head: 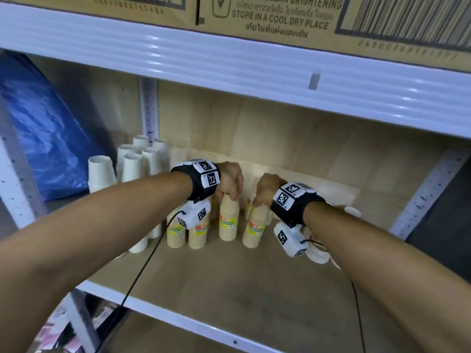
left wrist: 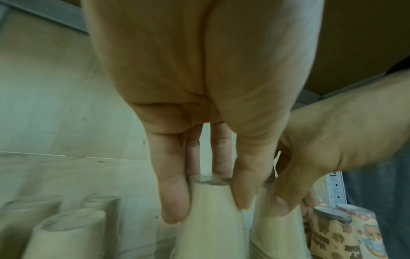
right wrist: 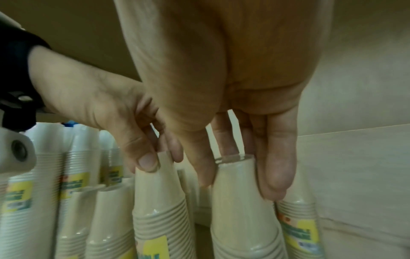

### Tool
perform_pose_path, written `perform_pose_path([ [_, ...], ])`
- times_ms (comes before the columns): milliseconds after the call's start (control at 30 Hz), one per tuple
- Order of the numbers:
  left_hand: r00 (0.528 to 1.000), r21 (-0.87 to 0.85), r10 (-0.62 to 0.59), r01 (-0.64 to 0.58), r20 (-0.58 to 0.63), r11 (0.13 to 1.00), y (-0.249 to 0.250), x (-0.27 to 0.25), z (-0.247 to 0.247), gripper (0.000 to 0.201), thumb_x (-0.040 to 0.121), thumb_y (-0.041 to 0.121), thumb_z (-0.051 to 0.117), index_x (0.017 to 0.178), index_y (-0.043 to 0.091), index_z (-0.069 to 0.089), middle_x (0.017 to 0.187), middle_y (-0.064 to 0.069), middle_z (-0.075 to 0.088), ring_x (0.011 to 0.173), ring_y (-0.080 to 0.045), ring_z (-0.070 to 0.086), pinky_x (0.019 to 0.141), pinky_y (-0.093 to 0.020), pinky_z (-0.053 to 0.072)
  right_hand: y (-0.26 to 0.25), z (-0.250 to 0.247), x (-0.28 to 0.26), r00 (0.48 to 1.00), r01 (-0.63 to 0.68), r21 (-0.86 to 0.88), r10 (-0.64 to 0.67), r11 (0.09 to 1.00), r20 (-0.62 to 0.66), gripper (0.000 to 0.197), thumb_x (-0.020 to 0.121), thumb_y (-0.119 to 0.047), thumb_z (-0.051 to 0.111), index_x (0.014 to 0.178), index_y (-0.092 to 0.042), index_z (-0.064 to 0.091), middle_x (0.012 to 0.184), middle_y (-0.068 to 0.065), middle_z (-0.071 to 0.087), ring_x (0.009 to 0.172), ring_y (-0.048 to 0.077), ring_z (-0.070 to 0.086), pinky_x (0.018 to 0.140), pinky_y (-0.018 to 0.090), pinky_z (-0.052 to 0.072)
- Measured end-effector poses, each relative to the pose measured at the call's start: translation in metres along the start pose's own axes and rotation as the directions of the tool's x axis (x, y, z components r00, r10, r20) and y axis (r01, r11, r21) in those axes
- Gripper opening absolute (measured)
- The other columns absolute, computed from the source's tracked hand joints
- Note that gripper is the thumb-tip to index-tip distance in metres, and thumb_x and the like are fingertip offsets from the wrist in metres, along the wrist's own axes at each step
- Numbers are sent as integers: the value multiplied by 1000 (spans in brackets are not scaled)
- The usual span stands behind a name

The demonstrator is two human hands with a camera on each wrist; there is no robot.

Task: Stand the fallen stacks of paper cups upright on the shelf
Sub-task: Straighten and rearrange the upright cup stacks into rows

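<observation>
Two beige paper-cup stacks with yellow labels stand on the wooden shelf (head: 229, 289). My left hand (head: 233, 196) pinches the top of the left stack (head: 229, 220) from above; in the left wrist view my left hand (left wrist: 208, 210) has fingers and thumb around that stack's narrow end (left wrist: 213, 236). My right hand (head: 257, 202) grips the top of the right stack (head: 255, 229), which leans slightly; in the right wrist view my right hand (right wrist: 239, 187) holds this stack (right wrist: 241, 227). A white stack (head: 317, 248) lies on its side at the right, partly hidden behind my right wrist.
More beige stacks (head: 186, 235) stand upright just left of my hands, and white stacks (head: 132, 166) fill the back left corner. A blue plastic bag (head: 38, 123) sits far left. The upper shelf's white edge (head: 229, 62) hangs low overhead. Patterned cups (left wrist: 332, 236) stand behind.
</observation>
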State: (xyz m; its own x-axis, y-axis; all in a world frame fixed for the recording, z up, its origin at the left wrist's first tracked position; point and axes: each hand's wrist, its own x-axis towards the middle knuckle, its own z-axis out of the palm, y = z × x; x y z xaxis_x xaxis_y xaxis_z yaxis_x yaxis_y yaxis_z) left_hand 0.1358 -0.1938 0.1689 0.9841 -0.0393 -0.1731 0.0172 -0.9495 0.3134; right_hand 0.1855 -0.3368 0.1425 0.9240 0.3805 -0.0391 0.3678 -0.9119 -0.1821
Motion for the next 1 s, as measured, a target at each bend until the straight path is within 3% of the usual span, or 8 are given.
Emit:
perform_pose_path([
  [167, 999, 15, 38, -37, -14, 999, 16, 27, 7, 24, 78, 14, 79, 102, 13, 74, 99, -7, 70, 67, -21, 66, 64, -30, 60, 39, -3, 13, 997, -83, 12, 83, 997, -12, 25, 74, -24, 80, 73, -9, 59, 79, 5, 59, 70, 19, 56, 48, 21, 37],
  [267, 997, 23, 63, -63, -32, 998, 23, 43, 11, 16, 77, 15, 79, 92, 18, 73, 104, -6, 68, 76, -21, 67, 55, -26, 56, 60, -3, 24, 994, -112, 18, 112, 994, 5, 24, 76, -23, 78, 84, -5, 64, 73, 1, 57, 65, 15, 56, 49, 20, 37],
  [367, 996, 35, 85, -84, -23, 996, 29, 60, 14, 17, 78, 15, 78, 95, 17, 73, 107, -7, 68, 86, -23, 69, 60, -25, 54, 82, 4, 42, 989, -140, 18, 140, 990, -36, 32, 74, -24, 78, 95, -5, 63, 86, 2, 62, 73, 18, 60, 49, 21, 39],
  [500, 997, 33, 77, -77, -3, 996, 35, 79, 18, 26, 80, 13, 76, 105, 9, 73, 106, -10, 69, 80, -21, 66, 64, -28, 56, 99, 11, 60, 973, -190, 49, 194, 981, -121, 38, 82, -30, 70, 105, 0, 64, 103, 14, 65, 92, 28, 66, 61, 26, 42],
  [567, 997, 41, 74, -73, -12, 996, 36, 86, 19, 28, 80, 13, 76, 108, 6, 72, 102, -8, 67, 76, -18, 62, 65, -28, 54, 103, 9, 67, 971, -207, 71, 213, 976, -105, 32, 83, -26, 69, 99, 1, 66, 101, 16, 65, 87, 27, 64, 55, 23, 40],
  [700, 997, 49, 74, -73, -23, 996, 32, 99, 24, 31, 82, 14, 75, 110, 1, 71, 93, -5, 61, 77, -17, 57, 55, -22, 45, 112, 12, 81, 960, -237, 65, 244, 969, -138, 30, 81, -24, 69, 102, -2, 65, 111, 15, 66, 98, 29, 66, 64, 25, 42],
  [867, 996, 26, 81, -81, -22, 996, 28, 109, 27, 32, 82, 17, 75, 110, 2, 71, 109, -12, 70, 84, -18, 59, 75, -31, 53, 116, 17, 94, 967, -208, 65, 216, 976, -136, 23, 77, -27, 67, 89, -8, 61, 106, 14, 65, 88, 30, 63, 63, 26, 42],
  [1000, 995, -16, 90, -91, -36, 996, 26, 114, 28, 33, 83, 18, 75, 114, 9, 71, 113, -7, 69, 92, -18, 62, 74, -27, 51, 124, 21, 104, 966, -218, 68, 225, 974, -130, 26, 66, -32, 69, 80, -15, 56, 97, 10, 63, 74, 25, 55, 61, 27, 45],
])
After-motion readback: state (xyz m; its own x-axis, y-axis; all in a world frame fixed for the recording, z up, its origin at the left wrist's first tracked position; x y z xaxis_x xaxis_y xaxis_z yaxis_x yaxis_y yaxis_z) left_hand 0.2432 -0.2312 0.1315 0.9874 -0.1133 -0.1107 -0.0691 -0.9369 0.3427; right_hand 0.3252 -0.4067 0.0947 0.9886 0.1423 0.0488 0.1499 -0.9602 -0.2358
